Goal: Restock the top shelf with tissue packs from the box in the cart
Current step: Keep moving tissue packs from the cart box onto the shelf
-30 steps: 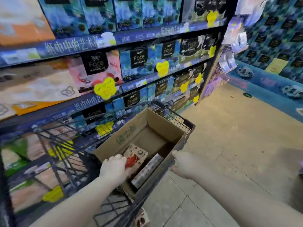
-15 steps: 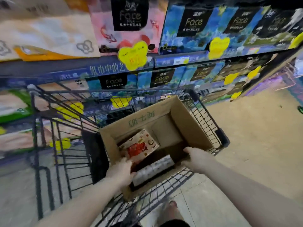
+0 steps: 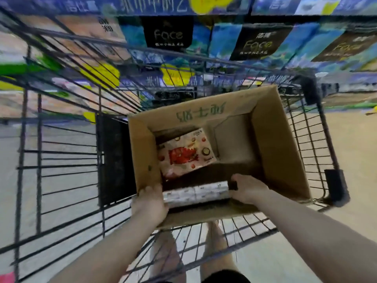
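Observation:
An open cardboard box point(image 3: 277, 144) stands in the black wire cart point(image 3: 67, 160). Inside lie a white tissue pack with a red picture point(image 3: 186, 153) and, nearer to me, a silvery-white tissue pack point(image 3: 196, 194) lying lengthwise. My left hand point(image 3: 150, 203) grips that silvery pack's left end at the box's near left corner. My right hand point(image 3: 247, 188) holds its right end, fingers curled over the top. The top shelf is out of view.
Shelves point(image 3: 157, 6) with blue and black "Face" tissue packs point(image 3: 168, 35) and yellow price tags point(image 3: 102, 75) rise right behind the cart. Beige floor point(image 3: 350, 139) lies to the right. My legs point(image 3: 216, 246) show under the cart's near edge.
My view has tilted down onto the box. My right hand left the box's rim and went inside to the silvery pack's right end; my left hand shifted onto its left end.

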